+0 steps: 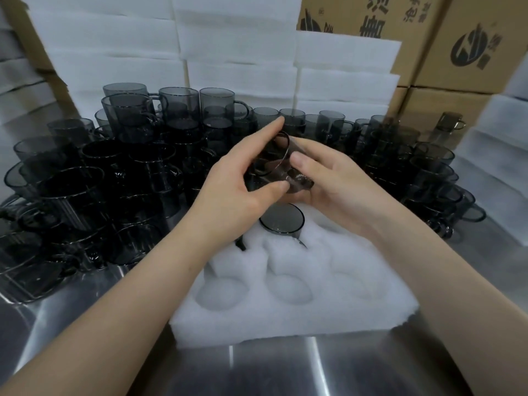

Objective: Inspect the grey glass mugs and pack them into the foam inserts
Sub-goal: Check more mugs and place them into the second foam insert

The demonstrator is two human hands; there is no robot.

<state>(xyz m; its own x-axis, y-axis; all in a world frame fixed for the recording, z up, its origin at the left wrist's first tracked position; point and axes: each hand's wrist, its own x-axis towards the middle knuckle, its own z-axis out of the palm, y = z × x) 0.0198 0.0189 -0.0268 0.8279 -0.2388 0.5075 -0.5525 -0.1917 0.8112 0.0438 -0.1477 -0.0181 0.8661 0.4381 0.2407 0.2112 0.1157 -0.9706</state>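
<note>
a person's left hand (240,178) and right hand (328,178) both grip one grey glass mug (271,161), tilted on its side, with the fingers of each hand curled around its body just above a white foam insert (285,310) with round cavities. a second mug (281,221) sits upright in a cavity at the back of the insert, directly below the hands. the insert lies on a steel table (285,367), with stacked mugs (128,167) crowded to the left, behind and right, and foam slabs (237,52) and cardboard boxes (445,52) beyond.
</note>
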